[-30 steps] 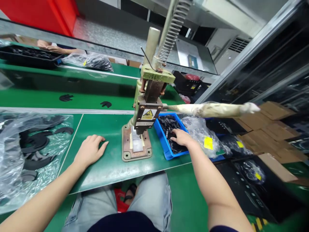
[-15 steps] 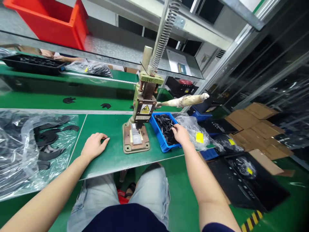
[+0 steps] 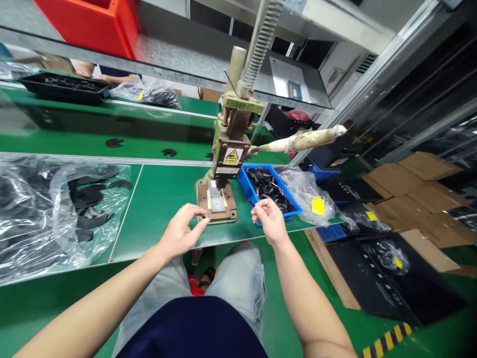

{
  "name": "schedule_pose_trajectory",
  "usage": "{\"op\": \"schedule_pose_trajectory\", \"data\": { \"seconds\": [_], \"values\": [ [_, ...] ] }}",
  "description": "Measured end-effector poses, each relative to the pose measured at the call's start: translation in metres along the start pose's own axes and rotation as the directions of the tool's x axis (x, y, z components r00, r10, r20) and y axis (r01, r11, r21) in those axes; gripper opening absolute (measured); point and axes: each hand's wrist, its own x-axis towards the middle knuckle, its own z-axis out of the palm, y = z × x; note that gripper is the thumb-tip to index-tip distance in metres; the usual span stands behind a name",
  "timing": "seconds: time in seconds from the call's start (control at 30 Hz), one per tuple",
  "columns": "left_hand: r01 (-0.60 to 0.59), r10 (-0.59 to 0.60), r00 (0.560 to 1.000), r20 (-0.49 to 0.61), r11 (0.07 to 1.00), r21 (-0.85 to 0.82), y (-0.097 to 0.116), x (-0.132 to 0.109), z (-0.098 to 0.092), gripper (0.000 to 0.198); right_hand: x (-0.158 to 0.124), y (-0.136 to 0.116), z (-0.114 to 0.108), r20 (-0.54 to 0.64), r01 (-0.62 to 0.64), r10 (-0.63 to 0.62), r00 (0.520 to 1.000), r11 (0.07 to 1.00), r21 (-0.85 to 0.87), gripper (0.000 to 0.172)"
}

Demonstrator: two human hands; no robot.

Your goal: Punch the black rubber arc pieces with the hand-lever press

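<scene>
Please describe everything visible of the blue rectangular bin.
The blue, rectangular bin looks plastic, with an open top. It stands upright on the green worktop, right of the greenish metal press, and holds many thin black parts. The bare right hand hides part of its near edge; contact is unclear. A transparent plastic bag lies at its right.

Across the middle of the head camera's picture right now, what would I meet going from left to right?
Clear plastic bag with black curved pieces → left hand → press base → blue tray → clear bag with a yellow label → brown cardboard.
</scene>
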Motion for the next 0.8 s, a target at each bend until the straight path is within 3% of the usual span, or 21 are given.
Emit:
{"op": "schedule_pose_trajectory", "data": {
  "seconds": [0.17,0.27,0.43,0.8],
  "values": [
    [-0.052,0.064,0.992,0.107,0.992,-0.119,0.033,0.002,0.009,0.036,-0.039,-0.007,0.046,0.168,-0.137,0.109,0.98,0.977,0.165,0.043],
    [-0.067,0.087,0.988,0.128,0.986,-0.152,0.039,-0.002,0.012,0.03,-0.047,-0.007,0.059,0.258,-0.21,0.151,0.954,0.952,0.222,0.044],
    [-0.076,0.096,0.987,0.128,0.985,-0.152,0.042,-0.008,0.012,0.018,-0.047,-0.001,0.067,0.323,-0.265,0.173,0.93,0.927,0.264,0.044],
    [-0.091,0.111,0.987,0.12,0.982,-0.164,0.039,-0.012,0.01,0.019,-0.044,0.005,0.068,0.344,-0.282,0.191,0.919,0.93,0.236,0.045]
  ]
}}
